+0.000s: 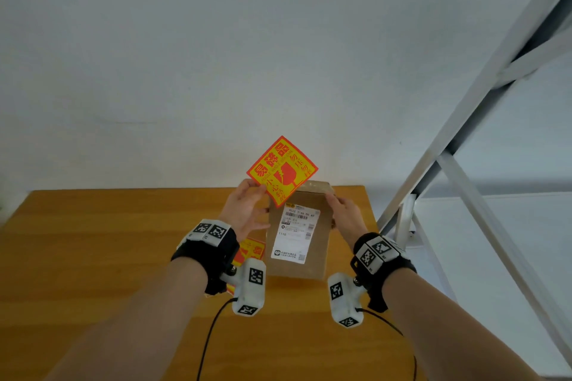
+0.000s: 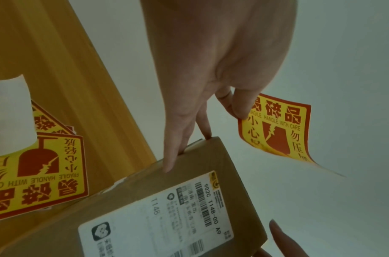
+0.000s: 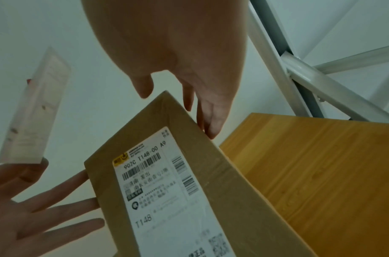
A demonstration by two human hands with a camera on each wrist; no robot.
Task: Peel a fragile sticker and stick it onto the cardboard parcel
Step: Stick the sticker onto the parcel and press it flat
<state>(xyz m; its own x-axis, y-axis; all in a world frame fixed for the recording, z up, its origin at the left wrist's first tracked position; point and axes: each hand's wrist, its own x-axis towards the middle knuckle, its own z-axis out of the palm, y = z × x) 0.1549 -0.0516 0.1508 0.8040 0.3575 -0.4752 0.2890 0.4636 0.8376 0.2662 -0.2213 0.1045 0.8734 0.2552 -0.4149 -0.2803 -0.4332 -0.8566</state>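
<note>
My left hand pinches one corner of a yellow and red fragile sticker between thumb and forefinger and holds it up above the parcel. In the left wrist view the sticker curls at its free end, while the hand's other fingers lie straight against the parcel's left edge. The cardboard parcel is tilted up off the table, its white shipping label facing me. My right hand grips the parcel's upper right edge, and its fingers reach behind that edge.
A stack of more fragile stickers lies on the wooden table under my left wrist. A grey metal frame slants up on the right, past the table's right edge. A white wall stands behind the table.
</note>
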